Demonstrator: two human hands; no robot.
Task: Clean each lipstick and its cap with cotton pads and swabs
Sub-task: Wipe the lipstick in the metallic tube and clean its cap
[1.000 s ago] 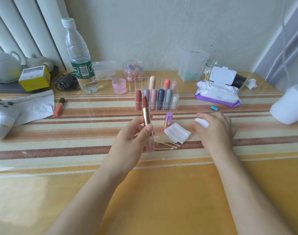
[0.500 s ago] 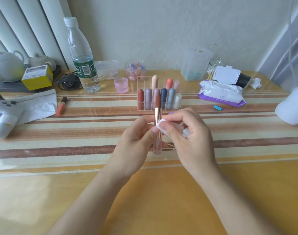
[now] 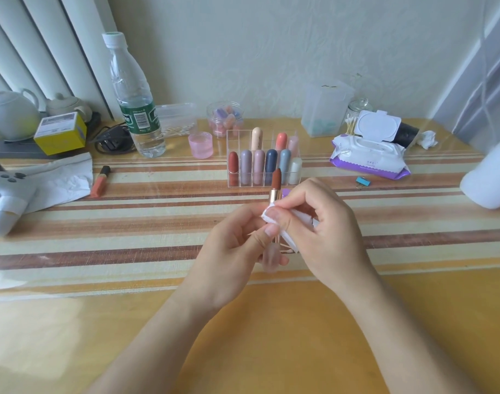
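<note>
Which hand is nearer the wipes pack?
Right. The right hand, pinching a pad, is front-left of the wipes pack; the left hand, holding the lipstick, is farther left.

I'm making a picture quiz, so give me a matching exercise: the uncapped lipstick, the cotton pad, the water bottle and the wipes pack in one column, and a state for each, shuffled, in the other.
1. uncapped lipstick
2. cotton pad
3. water bottle
4. wipes pack

A. lid flipped open
B. pinched in the right hand
C. standing, white cap on
D. held in the left hand

Pairs: 1-D, 2-B, 3-C, 4-A
</note>
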